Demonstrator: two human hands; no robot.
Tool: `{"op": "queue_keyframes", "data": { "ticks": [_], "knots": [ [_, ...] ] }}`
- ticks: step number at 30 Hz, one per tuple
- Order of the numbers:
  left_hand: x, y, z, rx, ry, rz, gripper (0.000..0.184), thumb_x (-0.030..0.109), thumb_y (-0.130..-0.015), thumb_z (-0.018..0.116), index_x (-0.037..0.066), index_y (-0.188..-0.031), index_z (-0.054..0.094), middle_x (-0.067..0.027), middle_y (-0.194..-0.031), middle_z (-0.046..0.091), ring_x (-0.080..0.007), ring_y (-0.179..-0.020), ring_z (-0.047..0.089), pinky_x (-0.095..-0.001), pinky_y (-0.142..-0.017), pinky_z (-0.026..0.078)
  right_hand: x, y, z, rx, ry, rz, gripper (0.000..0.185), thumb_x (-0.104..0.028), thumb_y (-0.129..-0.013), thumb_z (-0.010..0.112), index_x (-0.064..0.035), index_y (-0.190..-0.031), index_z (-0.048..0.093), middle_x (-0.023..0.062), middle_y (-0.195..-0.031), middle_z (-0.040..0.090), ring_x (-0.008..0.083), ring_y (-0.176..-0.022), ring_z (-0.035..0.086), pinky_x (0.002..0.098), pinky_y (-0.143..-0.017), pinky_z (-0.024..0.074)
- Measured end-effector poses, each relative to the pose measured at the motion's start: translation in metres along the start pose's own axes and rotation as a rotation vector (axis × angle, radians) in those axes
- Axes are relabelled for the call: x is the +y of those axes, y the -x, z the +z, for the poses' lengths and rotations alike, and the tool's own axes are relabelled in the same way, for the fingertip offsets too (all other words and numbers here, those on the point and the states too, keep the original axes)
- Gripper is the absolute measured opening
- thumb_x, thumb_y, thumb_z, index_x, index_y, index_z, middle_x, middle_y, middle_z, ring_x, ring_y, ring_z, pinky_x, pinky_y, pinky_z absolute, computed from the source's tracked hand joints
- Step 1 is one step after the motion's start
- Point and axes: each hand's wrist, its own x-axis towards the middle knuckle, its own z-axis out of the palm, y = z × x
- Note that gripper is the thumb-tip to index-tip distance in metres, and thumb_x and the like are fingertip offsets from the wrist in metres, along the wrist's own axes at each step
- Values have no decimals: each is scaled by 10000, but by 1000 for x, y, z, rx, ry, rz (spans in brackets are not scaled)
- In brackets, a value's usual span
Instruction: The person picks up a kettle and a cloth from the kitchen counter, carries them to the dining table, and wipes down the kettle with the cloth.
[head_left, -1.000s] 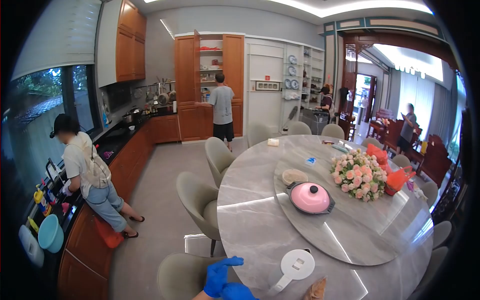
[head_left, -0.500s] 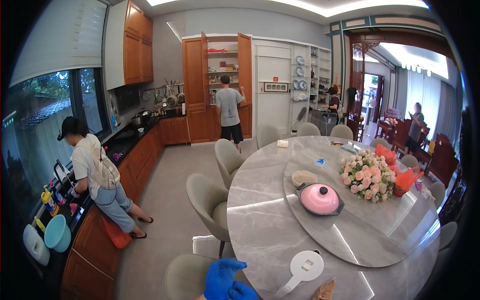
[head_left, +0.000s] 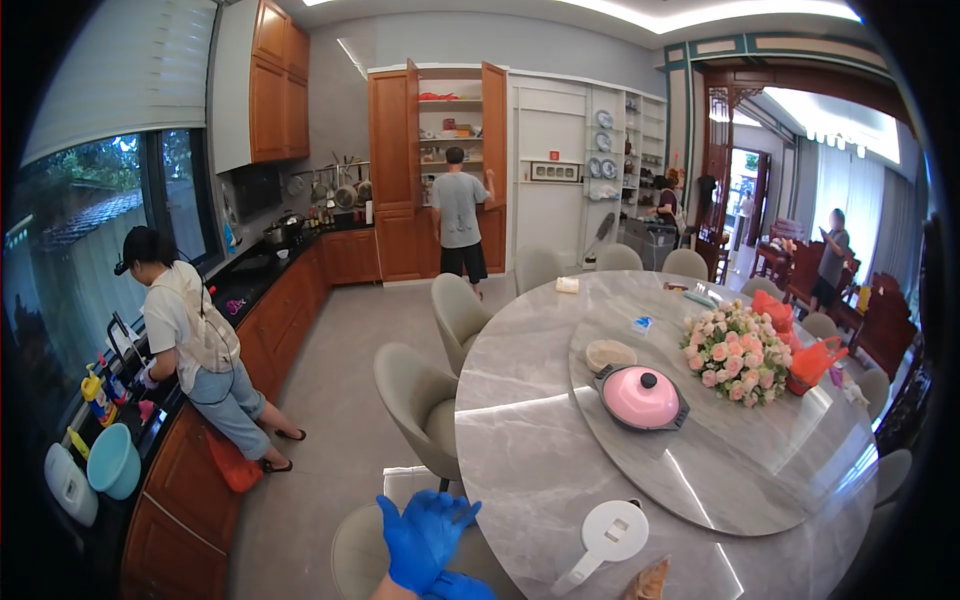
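Note:
My left hand (head_left: 424, 540) wears a blue glove and is raised above a chair beside the round table, palm turned up and fingers spread. Nothing lies in it. Just below, my right hand (head_left: 460, 586), also in a blue glove, is partly cut off by the bottom edge. Its fingers are bent against the cuff of the left glove, though the exact grip is partly hidden. To the right, a white long-handled utensil with a round head (head_left: 614, 531) lies on the marble table (head_left: 520, 440), beside a brown packet (head_left: 648, 580).
On the turntable (head_left: 740, 480) stand a pan with a pink lid (head_left: 640, 398), a round beige item (head_left: 610, 354) and a bouquet (head_left: 738, 352). Grey chairs (head_left: 415, 400) surround the table. One person (head_left: 190, 320) is at the sink, another (head_left: 460, 215) at an open cabinet.
My left hand has opened, its fingers spreading and palm turning up, and shifted slightly left. My right hand has moved down and left toward the left wrist.

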Motion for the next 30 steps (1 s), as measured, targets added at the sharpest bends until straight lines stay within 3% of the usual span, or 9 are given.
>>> {"op": "queue_keyframes", "data": {
  "ticks": [3, 5, 8, 15, 17, 25, 27, 28, 30],
  "knots": [
    [-3, -10, -49, 6, -109, 77, 481, 406, -963, 394, -18, -979, 621, -176, -979, 649, -289, -983, 597, -480, -1036, 346, 18, -2, 3, -74, 138, 1, 200, -71, -892, 522, -22, -1074, 589, 142, -1020, 621, 234, -902, 571, 361, -818, 457],
    [-11, -10, -64, 12, -899, 305, 277, 230, -945, 493, 1, -933, 649, -146, -914, 669, -246, -885, 634, -423, -946, 444, 25, -1, 0, -22, -34, 81, 197, -80, -902, 504, -24, -1068, 593, 167, -1032, 616, 250, -882, 575, 366, -798, 458],
    [-13, -8, -59, 205, -1162, 204, 128, 77, -879, 574, -9, -913, 663, -125, -870, 680, -199, -811, 650, -343, -828, 507, 17, 0, -5, 104, -100, 303, 198, -92, -908, 493, -23, -1063, 595, 161, -1007, 622, 238, -837, 582, 364, -763, 467],
    [-24, -11, -71, 166, -1552, 156, 137, 86, -804, 668, -5, -906, 685, -112, -878, 691, -167, -807, 651, -286, -759, 506, 16, 3, 0, 354, -100, 251, 197, -174, -908, 540, -32, -1025, 610, 147, -861, 635, 228, -754, 594, 384, -699, 470],
    [-26, -12, -82, 104, -1709, 229, 133, 89, -795, 678, 8, -899, 693, -107, -876, 693, -166, -801, 649, -286, -751, 502, 18, 6, -5, 236, 127, 325, 181, -187, -898, 557, -52, -1001, 619, 151, -866, 635, 253, -753, 594, 387, -702, 466],
    [-27, -6, -88, 76, -1668, 112, 148, 100, -803, 655, 3, -909, 691, -114, -872, 687, -174, -831, 644, -310, -782, 494, 16, 4, -13, 19, 75, 275, 208, -239, -910, 514, -62, -909, 624, 166, -868, 629, 291, -736, 584, 385, -700, 466],
    [-33, 4, -66, 124, -1718, 69, 218, 220, -911, 544, 36, -918, 660, -94, -869, 624, -267, -746, 595, -351, -758, 485, 19, 5, -9, -51, -34, 334, 214, -240, -910, 506, -61, -891, 622, 168, -854, 627, 295, -728, 585, 393, -699, 467],
    [-32, 3, -82, 102, -1747, -51, 370, 321, -938, 478, 10, -1069, 628, -134, -971, 633, -264, -825, 594, -376, -818, 466, 25, 7, -2, -125, 46, 227, 210, -231, -908, 502, -59, -898, 623, 169, -859, 629, 300, -727, 589, 399, -708, 468],
    [-36, -7, -104, 126, -1743, -33, 307, 227, -868, 571, -5, -1060, 633, -126, -943, 656, -224, -842, 614, -359, -814, 479, 30, 9, 4, -185, 132, 128, 207, -222, -905, 499, -57, -904, 624, 171, -863, 631, 305, -726, 594, 404, -717, 470]
  ]
}}
